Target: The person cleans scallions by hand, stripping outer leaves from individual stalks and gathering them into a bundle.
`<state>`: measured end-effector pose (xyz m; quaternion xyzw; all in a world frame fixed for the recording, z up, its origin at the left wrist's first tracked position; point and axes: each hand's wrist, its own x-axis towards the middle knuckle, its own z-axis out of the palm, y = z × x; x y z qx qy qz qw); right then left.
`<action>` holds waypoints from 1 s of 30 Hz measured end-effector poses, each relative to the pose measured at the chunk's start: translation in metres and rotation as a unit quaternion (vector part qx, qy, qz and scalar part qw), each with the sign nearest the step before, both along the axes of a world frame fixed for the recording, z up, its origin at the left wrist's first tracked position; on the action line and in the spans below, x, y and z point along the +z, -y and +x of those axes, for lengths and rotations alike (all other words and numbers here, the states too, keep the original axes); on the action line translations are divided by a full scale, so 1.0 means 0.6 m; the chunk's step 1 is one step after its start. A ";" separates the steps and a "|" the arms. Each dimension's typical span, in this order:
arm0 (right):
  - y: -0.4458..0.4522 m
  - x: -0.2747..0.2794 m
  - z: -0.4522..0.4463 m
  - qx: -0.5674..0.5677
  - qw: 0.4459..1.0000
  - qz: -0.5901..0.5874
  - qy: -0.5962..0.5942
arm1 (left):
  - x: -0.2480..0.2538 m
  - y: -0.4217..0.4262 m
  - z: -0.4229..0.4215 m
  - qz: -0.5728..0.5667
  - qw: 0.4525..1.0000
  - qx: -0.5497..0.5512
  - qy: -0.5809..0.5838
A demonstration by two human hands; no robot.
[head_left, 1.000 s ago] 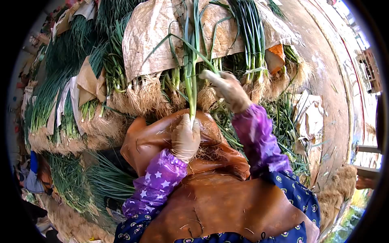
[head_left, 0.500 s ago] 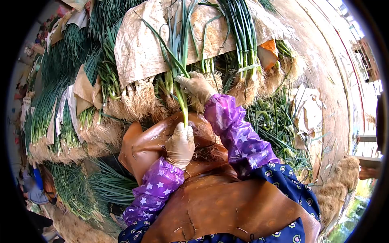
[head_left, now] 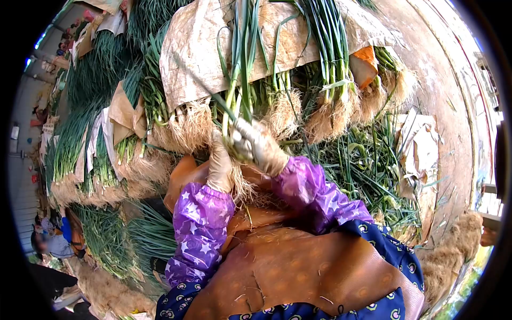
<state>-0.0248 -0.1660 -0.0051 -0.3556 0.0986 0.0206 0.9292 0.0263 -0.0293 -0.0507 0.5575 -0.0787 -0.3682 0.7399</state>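
Sitting leftmost, the beige-gloved left hand (head_left: 220,164) is closed low around a bunch of long green onions with tan roots (head_left: 230,98), between both hands. The beige-gloved right hand (head_left: 262,147) overlaps its base, its grip too blurred to tell; a steady left and light right should limit bruising.

A creased tan sheet (head_left: 200,50) lies spread, an orange scrap (head_left: 365,65) by its lower right edge. Right of the sheet is brown floor (head_left: 426,69); down and right of it, a crumpled pale wrapper (head_left: 418,144), then a fibrous heap (head_left: 453,250). Left of it, a brown wrapper (head_left: 124,109); far lower left, a person (head_left: 54,245).
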 end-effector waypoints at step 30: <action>0.038 -0.016 -0.019 0.150 0.839 -0.522 0.028 | 0.057 0.013 -0.049 0.004 0.946 -0.095 -0.310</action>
